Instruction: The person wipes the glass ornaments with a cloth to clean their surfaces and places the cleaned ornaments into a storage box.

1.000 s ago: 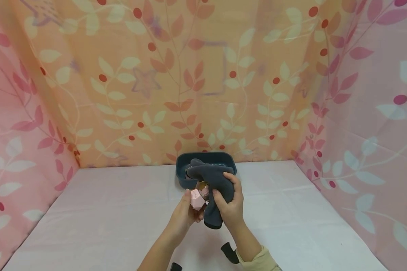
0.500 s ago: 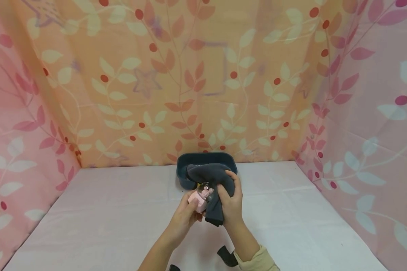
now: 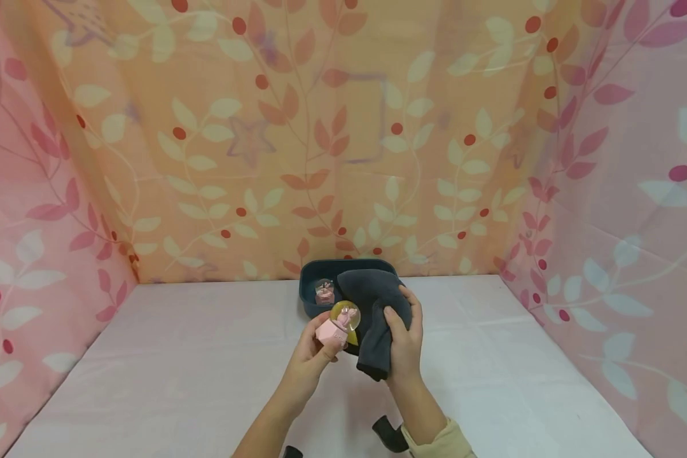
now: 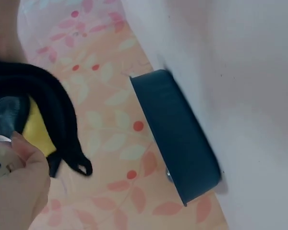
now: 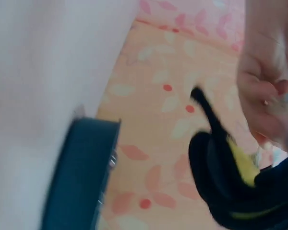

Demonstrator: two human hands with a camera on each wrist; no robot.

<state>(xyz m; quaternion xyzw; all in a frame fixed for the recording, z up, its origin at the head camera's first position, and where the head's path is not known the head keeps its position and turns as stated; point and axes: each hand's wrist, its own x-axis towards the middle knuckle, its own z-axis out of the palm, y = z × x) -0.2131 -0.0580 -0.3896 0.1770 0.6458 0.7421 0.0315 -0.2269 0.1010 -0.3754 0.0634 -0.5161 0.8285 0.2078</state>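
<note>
My left hand [image 3: 308, 356] grips a small snow globe [image 3: 332, 333] by its faceted pink base, the clear dome with a pink figure tilted up to the right. My right hand [image 3: 403, 346] holds a bunched dark grey cloth [image 3: 372, 296] just beside the dome. In the left wrist view the cloth [image 4: 62, 110] shows black edging, a corner loop and a yellow inner side. Behind the hands, a second snow globe [image 3: 324, 293] stands at the left in a dark teal basin [image 3: 349, 261], which the cloth partly covers in the head view.
The basin [image 4: 177, 139] stands on a white-covered table [image 3: 206, 356], close to the orange leaf-patterned backdrop [image 3: 298, 127]. Pink patterned cloth walls [image 3: 624, 210] close off both sides. A black device [image 3: 390, 434] sits at the right wrist.
The cloth has moved right, off the globe, uncovering the dome and the second globe in the basin. The held globe now tilts with its dome upward.
</note>
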